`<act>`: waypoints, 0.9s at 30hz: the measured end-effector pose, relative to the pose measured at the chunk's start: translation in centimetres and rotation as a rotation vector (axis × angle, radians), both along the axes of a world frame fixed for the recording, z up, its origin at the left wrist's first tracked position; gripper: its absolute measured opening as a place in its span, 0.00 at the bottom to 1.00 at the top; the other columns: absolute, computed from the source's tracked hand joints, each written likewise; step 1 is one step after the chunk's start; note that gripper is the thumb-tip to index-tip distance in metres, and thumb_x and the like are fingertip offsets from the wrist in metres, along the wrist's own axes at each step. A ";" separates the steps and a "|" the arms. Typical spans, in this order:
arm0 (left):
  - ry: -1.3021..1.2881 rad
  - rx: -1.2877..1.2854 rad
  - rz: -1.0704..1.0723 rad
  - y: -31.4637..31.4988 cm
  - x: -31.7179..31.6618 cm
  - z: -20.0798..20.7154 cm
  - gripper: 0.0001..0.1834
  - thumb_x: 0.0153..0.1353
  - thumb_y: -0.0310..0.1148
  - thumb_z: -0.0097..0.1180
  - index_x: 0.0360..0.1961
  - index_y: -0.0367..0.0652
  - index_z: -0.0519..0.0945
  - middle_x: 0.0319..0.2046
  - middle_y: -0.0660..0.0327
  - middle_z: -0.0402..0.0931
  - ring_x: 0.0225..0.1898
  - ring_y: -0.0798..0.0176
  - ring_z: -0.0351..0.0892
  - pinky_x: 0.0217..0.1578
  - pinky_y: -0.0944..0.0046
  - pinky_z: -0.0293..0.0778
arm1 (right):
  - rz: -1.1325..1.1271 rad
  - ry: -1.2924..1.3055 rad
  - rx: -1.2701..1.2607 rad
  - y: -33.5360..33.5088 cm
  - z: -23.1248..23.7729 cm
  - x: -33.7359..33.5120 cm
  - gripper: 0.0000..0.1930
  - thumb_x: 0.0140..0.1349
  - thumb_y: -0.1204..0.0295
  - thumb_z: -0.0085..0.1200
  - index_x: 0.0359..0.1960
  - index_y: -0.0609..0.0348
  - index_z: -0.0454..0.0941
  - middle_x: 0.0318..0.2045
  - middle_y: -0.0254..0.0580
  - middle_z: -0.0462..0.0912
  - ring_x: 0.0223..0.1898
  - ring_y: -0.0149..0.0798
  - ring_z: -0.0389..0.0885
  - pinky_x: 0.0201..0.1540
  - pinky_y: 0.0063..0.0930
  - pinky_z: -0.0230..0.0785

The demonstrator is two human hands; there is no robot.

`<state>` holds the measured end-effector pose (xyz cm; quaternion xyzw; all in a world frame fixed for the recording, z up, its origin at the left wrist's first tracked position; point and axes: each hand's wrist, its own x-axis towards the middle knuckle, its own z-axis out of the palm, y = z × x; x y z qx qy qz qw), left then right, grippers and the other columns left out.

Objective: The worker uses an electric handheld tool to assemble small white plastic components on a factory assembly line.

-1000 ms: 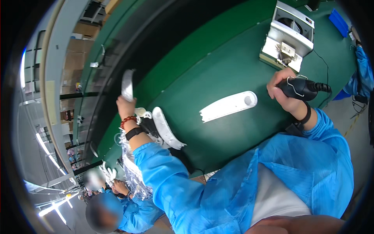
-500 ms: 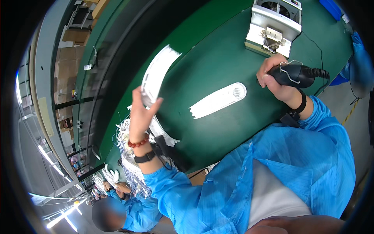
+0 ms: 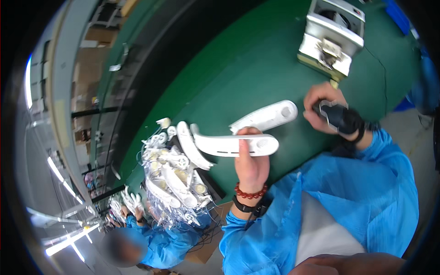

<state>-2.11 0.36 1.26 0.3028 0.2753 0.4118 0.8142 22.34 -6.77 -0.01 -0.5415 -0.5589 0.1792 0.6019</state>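
My left hand (image 3: 252, 172) grips a long, curved white plastic shell (image 3: 217, 145) near its rounded, perforated end. The shell is raised in front of a second white shell (image 3: 268, 117), which lies on the green work surface and is partly covered from view. My right hand (image 3: 319, 107) is wrapped round a black corded electric screwdriver (image 3: 338, 118) with a wire hanging loop. Its tip cannot be made out. Another curved white shell (image 3: 189, 147) rests beside a pile of white parts with thin wires (image 3: 172, 176), left of my left hand.
A white screw-feeder-like machine (image 3: 332, 39) stands at the far right on the green table (image 3: 220, 91). Behind it is a blue bin (image 3: 397, 17). At the lower left a co-worker in blue (image 3: 167, 250) sits by the pile. A cardboard box (image 3: 206, 250) is below the table edge.
My left hand has swung right and nearer with the white shell, which has turned from steep to nearly level. My right hand has shifted slightly lower with the screwdriver. The wired pile is more exposed.
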 end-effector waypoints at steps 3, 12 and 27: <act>0.204 -0.060 0.031 0.0 1.1 0.0 0.24 0.76 0.49 0.43 0.63 0.45 0.70 0.49 0.62 0.76 0.44 0.66 0.76 0.42 0.62 0.73 | 0.178 -0.247 0.062 0.3 1.3 -0.8 0.21 0.46 0.67 0.72 0.43 0.53 0.78 0.40 0.41 0.83 0.32 0.42 0.84 0.31 0.31 0.74; 0.367 -0.139 -0.221 -0.5 1.3 -0.8 0.23 0.76 0.40 0.47 0.63 0.35 0.71 0.56 0.60 0.74 0.52 0.69 0.75 0.53 0.68 0.73 | 0.224 -0.590 -0.149 1.4 4.9 -4.0 0.32 0.46 0.68 0.69 0.55 0.59 0.73 0.53 0.47 0.78 0.37 0.48 0.85 0.38 0.38 0.79; 1.064 1.543 -0.141 3.8 -2.6 2.7 0.27 0.49 0.39 0.72 0.52 0.49 0.80 0.43 0.60 0.78 0.46 0.52 0.77 0.43 0.53 0.71 | 0.207 -0.726 -0.553 1.4 3.2 -3.1 0.37 0.44 0.69 0.71 0.58 0.61 0.69 0.58 0.51 0.77 0.46 0.57 0.82 0.45 0.45 0.77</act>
